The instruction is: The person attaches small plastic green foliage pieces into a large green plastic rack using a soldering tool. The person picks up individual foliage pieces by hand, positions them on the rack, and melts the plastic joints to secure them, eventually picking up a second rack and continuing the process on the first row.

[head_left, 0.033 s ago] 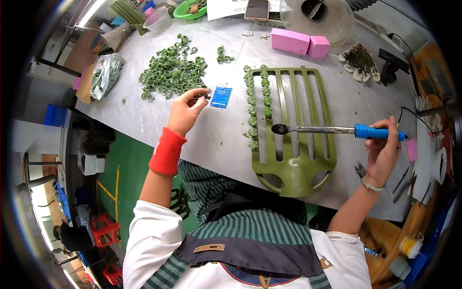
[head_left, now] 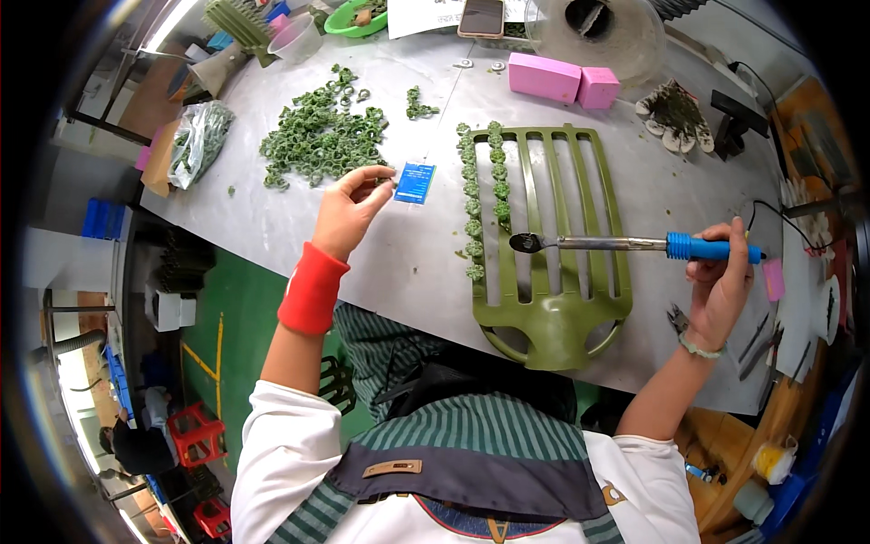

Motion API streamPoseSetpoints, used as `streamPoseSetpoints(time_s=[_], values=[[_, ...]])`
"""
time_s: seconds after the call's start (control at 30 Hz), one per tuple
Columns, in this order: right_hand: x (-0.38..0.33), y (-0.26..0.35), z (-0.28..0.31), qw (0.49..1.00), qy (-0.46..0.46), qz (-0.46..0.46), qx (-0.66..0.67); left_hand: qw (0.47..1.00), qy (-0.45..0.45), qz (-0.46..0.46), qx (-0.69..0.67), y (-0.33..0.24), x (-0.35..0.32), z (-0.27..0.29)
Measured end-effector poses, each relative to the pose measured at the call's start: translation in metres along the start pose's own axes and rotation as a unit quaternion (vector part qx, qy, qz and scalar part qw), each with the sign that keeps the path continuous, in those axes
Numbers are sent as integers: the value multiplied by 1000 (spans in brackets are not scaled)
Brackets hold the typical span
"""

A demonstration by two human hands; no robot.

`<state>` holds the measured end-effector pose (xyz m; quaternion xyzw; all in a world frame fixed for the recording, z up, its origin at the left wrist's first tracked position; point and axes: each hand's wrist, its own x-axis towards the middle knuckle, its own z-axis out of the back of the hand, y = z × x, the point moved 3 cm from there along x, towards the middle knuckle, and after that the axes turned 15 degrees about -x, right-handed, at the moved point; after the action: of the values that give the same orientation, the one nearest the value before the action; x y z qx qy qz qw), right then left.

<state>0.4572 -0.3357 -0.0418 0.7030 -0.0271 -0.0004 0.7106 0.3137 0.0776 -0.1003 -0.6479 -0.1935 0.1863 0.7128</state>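
Note:
My right hand grips the blue handle of a soldering iron. Its flat, dark, spoon-shaped tip lies over a left bar of an olive-green slotted plastic frame. Small ruffled light-green pieces line the frame's leftmost bar, and more sit along the upper part of the bar beside it. My left hand, a red band on its wrist, is closed in a pinch beside a blue card. A small dark green bit shows between its fingertips, partly hidden. Just beyond that hand spreads a pile of curly green pieces.
Two pink blocks, a phone and a green basin stand at the back. A stained glove lies far right; pliers rest by my right wrist. At the left is a plastic bag. A cord runs at right.

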Motion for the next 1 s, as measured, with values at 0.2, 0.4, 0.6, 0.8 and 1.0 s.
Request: streamPoseSetpoints(time_s=[0.2, 0.4, 0.6, 0.8, 1.0], values=[[1, -3, 2, 1000, 5, 8, -6, 986, 125, -83, 68, -51, -41, -79], [0, -11, -5, 1000, 20, -11, 20, 923, 142, -266, 240, -52, -50, -113], [0, -20, -12, 999, 26, -10, 39, 880, 118, -314, 337, -43, -51, -129], [-2, -21, -20, 999, 39, -13, 25, 851, 125, -331, 387, -44, -51, -132], [-1, -9, 6, 1000, 6, 9, 2, 844, 133, -337, 395, -47, -51, -135]])
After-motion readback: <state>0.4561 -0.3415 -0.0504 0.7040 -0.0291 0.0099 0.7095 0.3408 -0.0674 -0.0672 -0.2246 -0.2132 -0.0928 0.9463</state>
